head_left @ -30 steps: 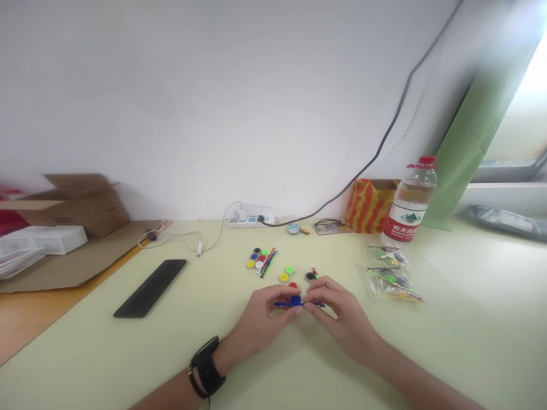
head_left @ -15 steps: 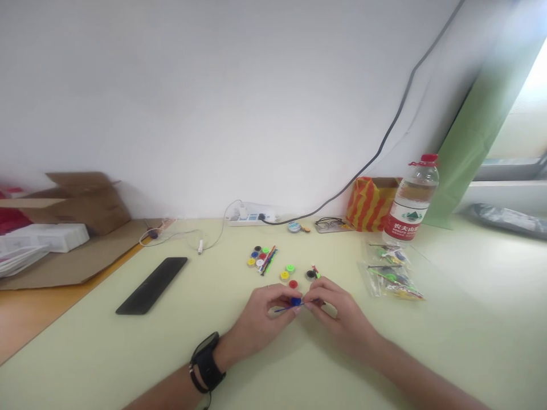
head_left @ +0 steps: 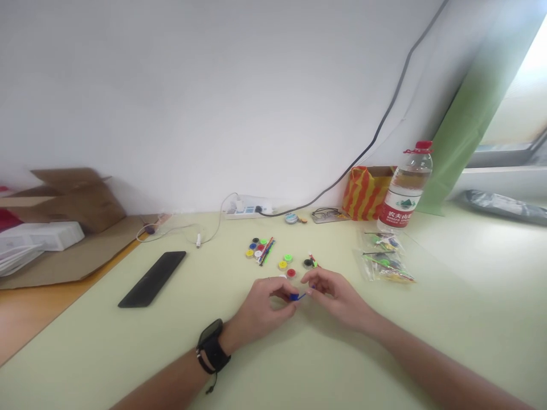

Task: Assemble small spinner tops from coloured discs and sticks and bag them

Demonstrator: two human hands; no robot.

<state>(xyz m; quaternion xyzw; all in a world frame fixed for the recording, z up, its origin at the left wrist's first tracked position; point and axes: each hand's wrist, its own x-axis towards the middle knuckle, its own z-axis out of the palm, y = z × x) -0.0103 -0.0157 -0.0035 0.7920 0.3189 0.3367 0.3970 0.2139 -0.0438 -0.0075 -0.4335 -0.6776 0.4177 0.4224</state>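
Observation:
Between the thumb and fingers of my left hand (head_left: 265, 306) is a small blue disc (head_left: 294, 296), partly covered by the fingertips. My right hand (head_left: 337, 295) pinches a thin blue stick (head_left: 302, 295), whose free end points at the disc; whether the two touch I cannot tell. Just beyond my hands lie a red disc (head_left: 291, 273), a yellow disc (head_left: 282, 265), a green disc (head_left: 288, 258) and a black disc (head_left: 307, 263). A white piece is half hidden behind my left fingers. Farther left, several coloured discs (head_left: 253, 246) lie beside a bundle of thin coloured sticks (head_left: 267, 251).
To the right are clear bags of coloured parts (head_left: 388, 266), a large water bottle (head_left: 404, 196) and a striped bag (head_left: 363, 193). A black phone-like slab (head_left: 152, 279) lies left. Behind are a power strip (head_left: 250, 208) and glasses (head_left: 327, 213); a cardboard box (head_left: 81, 199) stands far left.
The blue stick, which lay across below the disc in my left fingers, now slants from the disc to my right fingers. My right hand has shifted slightly away from my left. The view has tilted slightly.

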